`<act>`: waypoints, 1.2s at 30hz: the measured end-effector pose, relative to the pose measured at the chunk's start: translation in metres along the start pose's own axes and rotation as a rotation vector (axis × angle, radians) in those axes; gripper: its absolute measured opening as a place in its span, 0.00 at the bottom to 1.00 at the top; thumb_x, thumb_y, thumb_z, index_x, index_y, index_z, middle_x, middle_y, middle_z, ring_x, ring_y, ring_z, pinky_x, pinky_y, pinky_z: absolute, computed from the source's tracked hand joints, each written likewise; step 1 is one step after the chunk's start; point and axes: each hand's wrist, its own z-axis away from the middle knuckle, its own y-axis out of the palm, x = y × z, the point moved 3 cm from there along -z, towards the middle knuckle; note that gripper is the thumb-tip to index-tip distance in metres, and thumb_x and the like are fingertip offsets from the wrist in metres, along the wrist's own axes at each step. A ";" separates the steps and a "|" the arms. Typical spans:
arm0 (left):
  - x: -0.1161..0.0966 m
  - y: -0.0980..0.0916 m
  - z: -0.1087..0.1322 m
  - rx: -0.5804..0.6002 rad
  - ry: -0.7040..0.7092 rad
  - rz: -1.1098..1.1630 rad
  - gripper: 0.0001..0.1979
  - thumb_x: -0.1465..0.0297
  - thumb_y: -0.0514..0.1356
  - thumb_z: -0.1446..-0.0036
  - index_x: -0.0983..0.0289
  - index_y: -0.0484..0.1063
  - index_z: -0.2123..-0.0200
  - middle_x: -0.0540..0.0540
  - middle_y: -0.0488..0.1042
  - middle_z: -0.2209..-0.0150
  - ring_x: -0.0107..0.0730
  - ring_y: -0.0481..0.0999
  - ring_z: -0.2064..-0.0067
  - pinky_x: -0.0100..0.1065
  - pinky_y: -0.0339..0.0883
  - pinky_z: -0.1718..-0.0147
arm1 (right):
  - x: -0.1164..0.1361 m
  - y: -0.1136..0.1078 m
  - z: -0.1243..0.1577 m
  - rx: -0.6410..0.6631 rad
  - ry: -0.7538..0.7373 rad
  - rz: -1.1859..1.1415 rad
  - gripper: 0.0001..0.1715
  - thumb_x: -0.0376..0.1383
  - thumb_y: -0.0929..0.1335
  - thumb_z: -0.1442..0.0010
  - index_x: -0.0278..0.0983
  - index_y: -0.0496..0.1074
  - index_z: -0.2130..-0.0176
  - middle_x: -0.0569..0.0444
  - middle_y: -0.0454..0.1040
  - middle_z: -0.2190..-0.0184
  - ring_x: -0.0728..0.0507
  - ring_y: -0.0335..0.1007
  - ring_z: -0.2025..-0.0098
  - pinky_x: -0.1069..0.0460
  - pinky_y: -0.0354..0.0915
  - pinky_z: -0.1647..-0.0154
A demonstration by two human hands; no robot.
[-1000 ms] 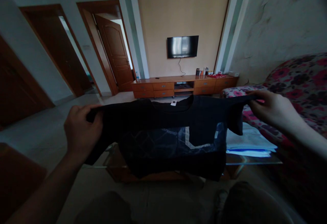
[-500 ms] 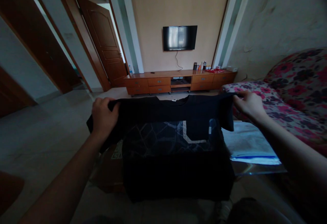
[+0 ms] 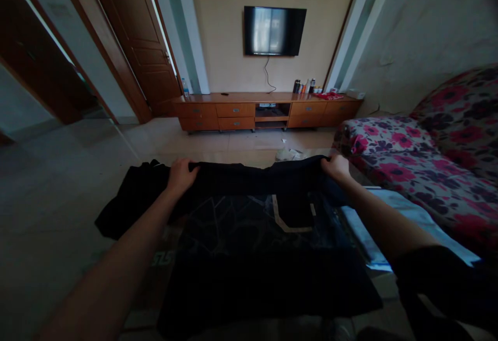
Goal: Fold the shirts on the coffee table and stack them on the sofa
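Observation:
A black T-shirt with a dark patterned band and a light-edged pocket is stretched between my two hands. My left hand is closed on its far left shoulder, and my right hand pinches the far right shoulder. The shirt's lower part spreads toward me over a low table. Left of my left hand lies a dark bundle of cloth. Folded pale blue cloth rests on the right, partly behind my right forearm.
A flower-patterned sofa stands along the right. Across the tiled floor is a long wooden cabinet with bottles on top, below a wall-mounted television. A whitish plastic bag shows just beyond the shirt.
Both hands have moved lower and closer together, still holding the shirt by its shoulders. The shirt's near end now spreads wider. My view has tilted, bringing the dark bundle and plastic bag into sight.

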 end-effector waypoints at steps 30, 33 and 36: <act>-0.097 0.134 0.062 0.182 0.329 0.161 0.22 0.64 0.49 0.30 0.62 0.66 0.37 0.61 0.64 0.33 0.45 0.62 0.32 0.46 0.57 0.34 | 0.115 0.137 0.030 0.021 -0.286 -0.154 0.36 0.38 0.62 0.32 0.36 0.53 0.28 0.39 0.62 0.34 0.32 0.57 0.34 0.38 0.56 0.34; -0.095 0.143 0.061 0.263 0.291 0.097 0.27 0.60 0.49 0.30 0.65 0.62 0.33 0.62 0.60 0.30 0.47 0.58 0.29 0.48 0.51 0.31 | 0.114 0.146 0.052 0.046 -0.251 -0.097 0.34 0.48 0.60 0.30 0.43 0.58 0.30 0.43 0.55 0.29 0.26 0.45 0.29 0.26 0.46 0.33; -0.094 0.151 0.061 0.296 0.273 0.058 0.31 0.55 0.48 0.30 0.63 0.59 0.31 0.61 0.56 0.28 0.49 0.54 0.27 0.50 0.48 0.30 | 0.104 0.164 0.061 0.236 -0.150 -0.066 0.36 0.57 0.55 0.31 0.50 0.58 0.29 0.48 0.48 0.26 0.20 0.36 0.27 0.18 0.37 0.36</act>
